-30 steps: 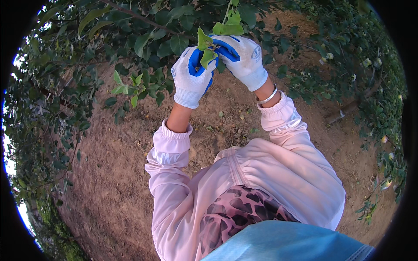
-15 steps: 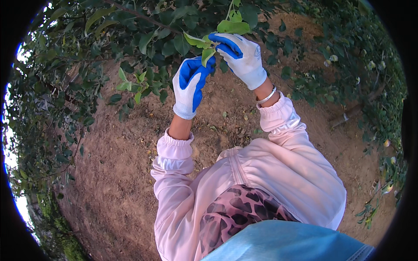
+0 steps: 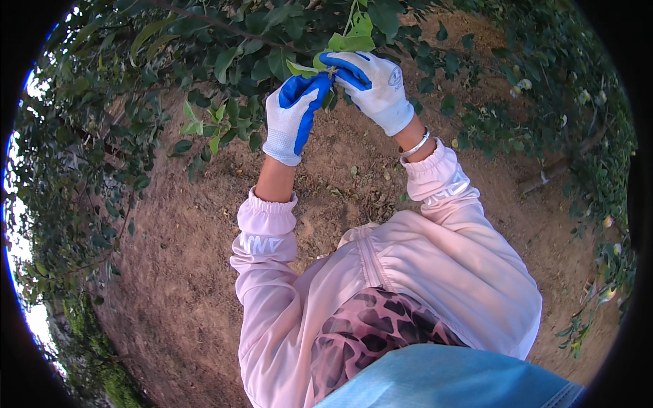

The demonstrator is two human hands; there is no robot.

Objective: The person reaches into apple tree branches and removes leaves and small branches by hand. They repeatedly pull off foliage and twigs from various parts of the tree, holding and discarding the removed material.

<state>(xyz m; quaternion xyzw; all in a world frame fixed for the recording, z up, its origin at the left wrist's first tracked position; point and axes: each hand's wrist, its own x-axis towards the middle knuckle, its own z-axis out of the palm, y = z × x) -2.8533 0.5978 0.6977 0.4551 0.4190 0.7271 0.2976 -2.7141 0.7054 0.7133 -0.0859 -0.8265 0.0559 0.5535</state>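
Note:
Both hands wear white knit gloves with blue-coated palms and fingers, and they meet at a leafy shoot [image 3: 331, 71] under the tree's foliage. My left hand [image 3: 294, 117] is closed, its fingertips pinching the shoot from below. From the right, my right hand [image 3: 373, 87] closes its thumb and fingers on the same shoot. A small pale brown, star-shaped tip shows between the fingertips. One light green leaf [image 3: 301, 69] sticks out left of the pinch, and a larger bright leaf [image 3: 352, 43] with a ragged edge rises just above my right fingers. The fingertips partly hide the stem.
A thin branch [image 3: 224, 26] runs through dark leaves above my hands. Another cluster of light green leaves [image 3: 204, 127] hangs to the left. On the right, foliage bears several pale fruits [image 3: 522, 86]. Brown soil [image 3: 183, 272] with scattered fallen leaves lies below.
My left hand has moved slightly up, closer to my right fingertips. The leaf that hung between the hands is now mostly covered. My right hand has shifted a little left.

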